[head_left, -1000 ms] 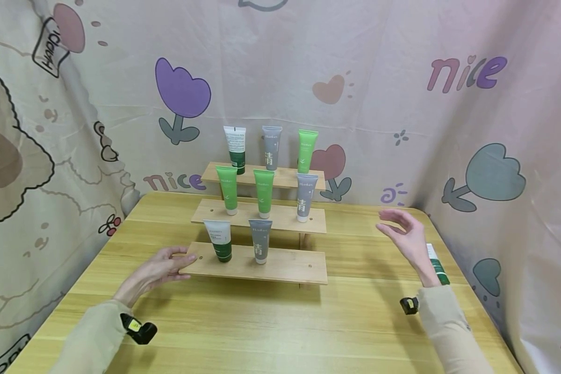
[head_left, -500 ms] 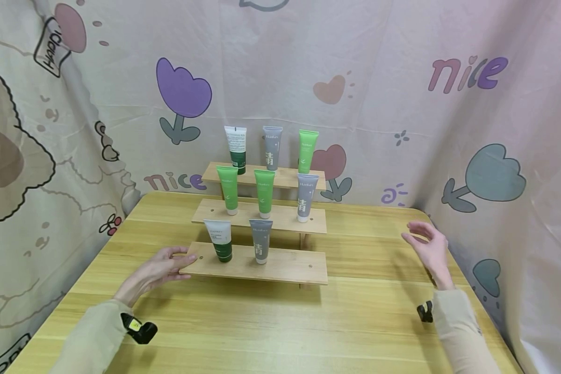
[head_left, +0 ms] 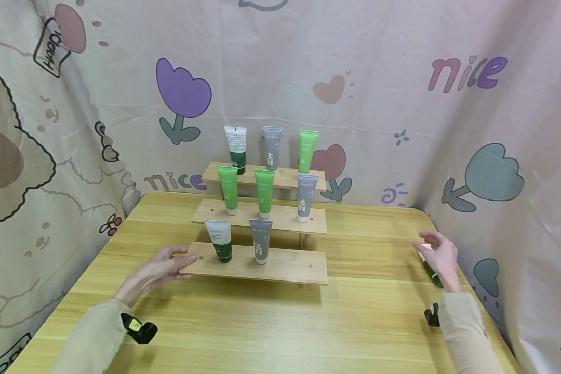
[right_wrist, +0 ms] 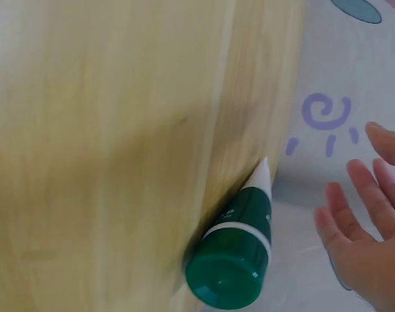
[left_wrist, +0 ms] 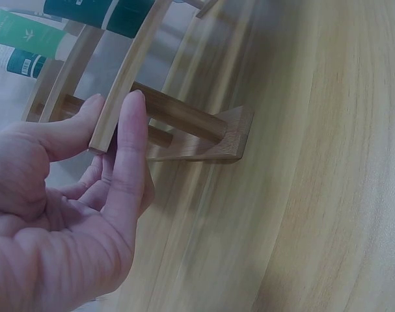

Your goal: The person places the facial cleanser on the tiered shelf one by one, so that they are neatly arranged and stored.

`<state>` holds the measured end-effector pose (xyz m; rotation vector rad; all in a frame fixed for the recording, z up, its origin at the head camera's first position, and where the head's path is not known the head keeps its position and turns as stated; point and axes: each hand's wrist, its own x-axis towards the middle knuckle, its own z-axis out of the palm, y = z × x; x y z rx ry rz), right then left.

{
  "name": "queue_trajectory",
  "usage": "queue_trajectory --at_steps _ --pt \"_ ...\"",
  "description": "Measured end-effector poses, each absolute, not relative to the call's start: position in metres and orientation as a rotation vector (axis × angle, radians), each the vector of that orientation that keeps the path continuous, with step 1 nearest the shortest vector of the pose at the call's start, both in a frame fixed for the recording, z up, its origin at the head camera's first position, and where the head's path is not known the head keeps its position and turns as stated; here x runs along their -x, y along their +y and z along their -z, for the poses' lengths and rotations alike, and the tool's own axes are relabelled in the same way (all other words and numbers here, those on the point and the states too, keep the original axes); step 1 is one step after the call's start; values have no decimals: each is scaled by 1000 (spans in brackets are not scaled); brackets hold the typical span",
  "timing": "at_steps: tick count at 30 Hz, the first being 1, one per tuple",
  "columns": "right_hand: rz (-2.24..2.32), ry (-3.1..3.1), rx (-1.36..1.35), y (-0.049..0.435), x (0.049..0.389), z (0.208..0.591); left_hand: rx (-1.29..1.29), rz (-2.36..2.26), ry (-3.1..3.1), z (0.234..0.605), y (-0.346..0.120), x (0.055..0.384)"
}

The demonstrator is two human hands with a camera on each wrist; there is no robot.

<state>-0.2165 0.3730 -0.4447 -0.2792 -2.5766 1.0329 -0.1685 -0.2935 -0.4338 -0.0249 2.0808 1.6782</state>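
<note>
My left hand [head_left: 155, 271] pinches the left end of the lowest board of a three-tier wooden display stand [head_left: 287, 267]. In the left wrist view the thumb lies on one face of that board and the fingers [left_wrist: 131, 143] on the other. At the table's right side, a white and dark green squeeze tube [right_wrist: 239, 221] lies on its side. Over it hovers my right hand [head_left: 441, 259], fingers loosely bent and holding nothing; it partly hides the tube in the head view. The right wrist view shows a gap between the fingers and the tube.
Squeeze tubes stand on every tier: a white-green tube [head_left: 221, 241] and a grey tube [head_left: 261, 241] on the lowest, green tubes [head_left: 264, 193] and a grey one in the middle, three more on top. A printed curtain [head_left: 369, 93] closes off the wooden table's [head_left: 262, 327] back and sides.
My right hand has moved right and a little toward me, from beyond the lying tube to above it. My left hand has kept its hold on the board; the stand has not moved.
</note>
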Motion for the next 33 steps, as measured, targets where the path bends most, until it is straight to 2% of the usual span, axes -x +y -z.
queue_trajectory --at_steps 33 --pt "-937 -2763 207 405 212 471 6 -1680 2077 434 -293 169"
